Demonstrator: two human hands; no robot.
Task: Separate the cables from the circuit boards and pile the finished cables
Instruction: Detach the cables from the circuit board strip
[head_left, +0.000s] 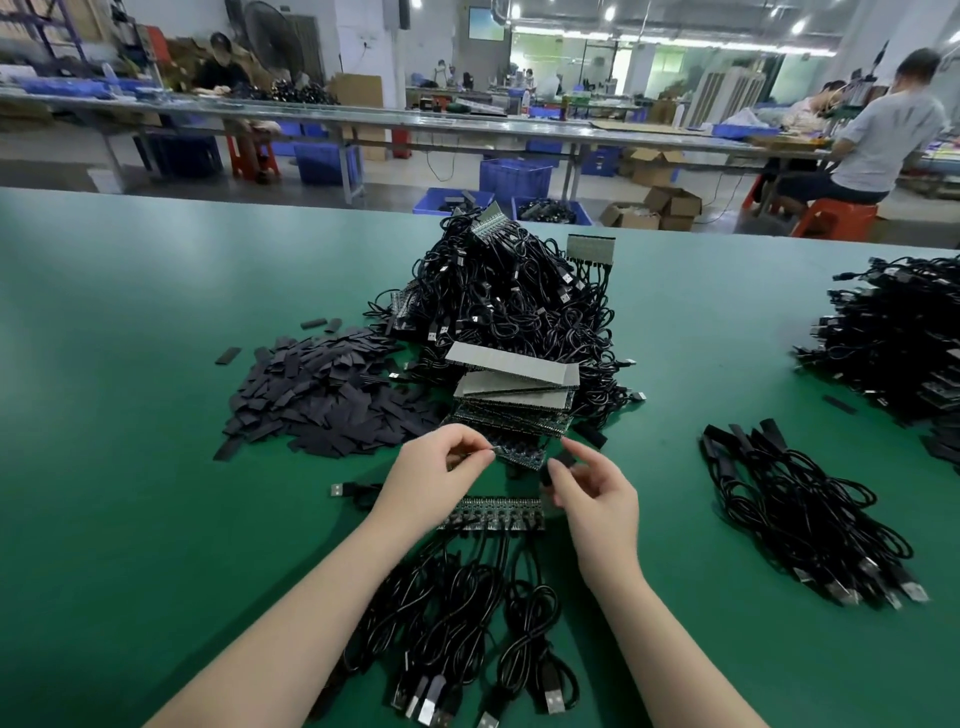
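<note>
— Green counter (130, 364) in a busy workshop, other workers at benches far behind. How far along was the job?

— Partway, by my reckoning. One strip of circuit board (491, 514) lay just beneath both hands, its cables (457, 613) running from it toward the person. I counted about eight cable leads on it, though they overlapped too much to be sure.

— And the hands?

— The left hand (431, 480) pinched the end of a small board piece (519, 452) between thumb and forefinger. The right hand (592, 499) had its fingers curled narrowly around a small black part (558, 462), just beside that piece.

— Finished work?

— One loose pile of finished cables (800, 519) lay well to the right of the fingers; too tangled to count. Farther right, at the edge, sat another dark stack (893, 338).

— What was left?

— Plenty. A big heap of cables (509, 301) beyond the fingers, with several boards still in it, one stack of boards (514, 389) just ahead, and a spread of black sleeves (332, 395) ahead-left.
</note>
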